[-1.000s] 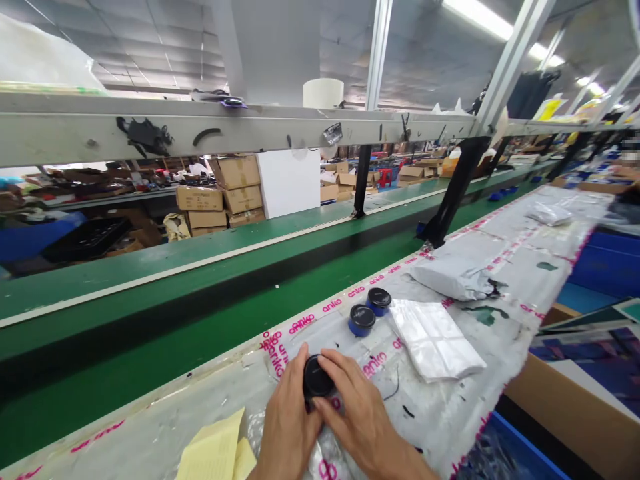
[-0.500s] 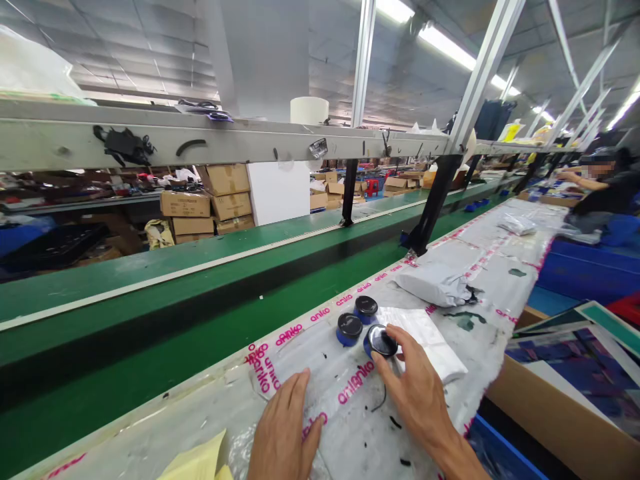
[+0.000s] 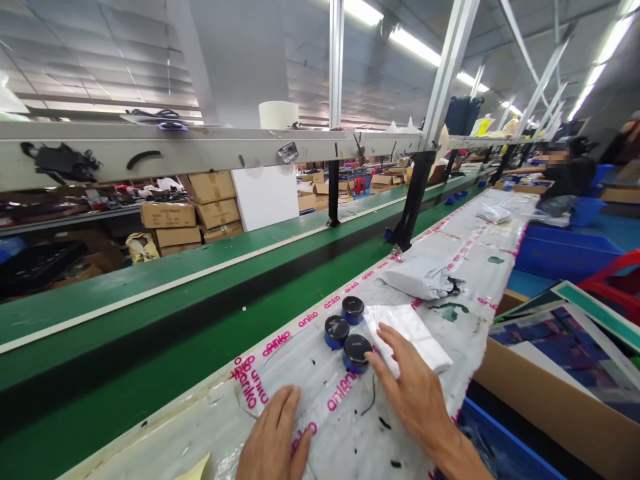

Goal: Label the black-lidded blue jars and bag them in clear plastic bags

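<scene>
The right hand (image 3: 411, 380), fingers parted, is beside three lids (image 3: 357, 349); the left (image 3: 273, 437), thumb apart, nearer the person.

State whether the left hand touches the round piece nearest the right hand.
Apart. The head view shows a plain stretch of plastic sheeting between the left hand and the round piece.

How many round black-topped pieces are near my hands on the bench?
3: the first piece beside the right hand's fingertips, the second just up and left of it, the third farthest back, by the white bags.
</scene>
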The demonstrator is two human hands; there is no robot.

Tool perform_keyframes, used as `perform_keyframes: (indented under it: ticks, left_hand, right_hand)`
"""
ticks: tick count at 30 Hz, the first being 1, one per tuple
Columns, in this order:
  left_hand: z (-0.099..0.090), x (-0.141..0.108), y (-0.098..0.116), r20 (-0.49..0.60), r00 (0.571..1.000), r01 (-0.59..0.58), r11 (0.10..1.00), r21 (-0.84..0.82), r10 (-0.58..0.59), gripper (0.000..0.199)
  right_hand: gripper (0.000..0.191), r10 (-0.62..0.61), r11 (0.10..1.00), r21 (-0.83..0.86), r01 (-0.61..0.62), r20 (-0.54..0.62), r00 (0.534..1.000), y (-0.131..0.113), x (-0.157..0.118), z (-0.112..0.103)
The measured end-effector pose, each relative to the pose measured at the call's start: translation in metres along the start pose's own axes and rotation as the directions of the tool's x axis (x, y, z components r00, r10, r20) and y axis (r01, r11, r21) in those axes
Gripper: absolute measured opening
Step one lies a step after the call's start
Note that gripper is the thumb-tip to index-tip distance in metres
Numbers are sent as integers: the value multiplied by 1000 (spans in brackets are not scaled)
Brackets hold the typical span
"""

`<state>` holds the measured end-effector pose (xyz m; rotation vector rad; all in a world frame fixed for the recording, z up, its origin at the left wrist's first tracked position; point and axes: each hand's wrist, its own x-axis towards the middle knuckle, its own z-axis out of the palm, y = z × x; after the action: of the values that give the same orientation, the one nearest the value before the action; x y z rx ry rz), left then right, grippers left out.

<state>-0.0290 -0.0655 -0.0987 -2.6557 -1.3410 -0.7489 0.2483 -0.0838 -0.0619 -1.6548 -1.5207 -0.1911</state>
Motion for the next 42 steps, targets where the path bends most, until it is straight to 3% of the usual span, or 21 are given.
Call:
perform_keyframes:
  ticks: [4, 9, 13, 17, 21, 24, 28, 30, 34, 38, 42]
  left_hand:
    - [2, 0, 1, -24, 997, 76, 996, -47, -77, 42]
    - [-3, 5, -6, 87, 994, 70, 996, -53, -65, 39]
    - [-15, 16, -6, 199, 974, 124, 990, -68, -108, 39]
    - [-38, 35, 1, 317, 930, 245, 957, -153, -187, 39]
    - [-59, 54, 5, 408, 864, 419, 870, -259, -294, 42]
    - [-68, 64, 7, 431, 825, 536, 747, -392, -365, 49]
    - [-78, 72, 14, 442, 802, 593, 627, -505, -402, 55]
    - [-82, 75, 19, 451, 813, 574, 642, -509, -369, 53]
    - [-80, 83, 37, 386, 901, 362, 833, -418, -198, 35]
    - [-55, 99, 61, 323, 946, 152, 913, -378, -24, 31]
    - [-23, 113, 78, 316, 948, 157, 923, -350, -41, 49]
  right_hand:
    - [20, -70, 997, -16, 69, -43, 997, 19, -2, -25]
    - [18, -172, 965, -185, 188, 102, 980, 50, -13, -42]
    - [33, -261, 919, -227, 324, 267, 928, 63, -17, -52]
    - [45, -309, 869, -290, 401, 315, 898, 67, -16, -54]
    - [40, -359, 845, -301, 443, 296, 885, 69, -14, -51]
    - [32, -380, 854, -277, 441, 247, 891, 70, -13, -49]
    - [22, -349, 899, -205, 388, 201, 915, 68, -10, -52]
    - [23, -330, 918, -163, 362, 196, 923, 66, -8, -55]
    - [26, -276, 938, -155, 310, 206, 939, 65, -4, -57]
    - [27, -235, 951, -153, 267, 198, 952, 69, -3, -57]
    - [22, -235, 964, -74, 254, 203, 951, 71, -5, -60]
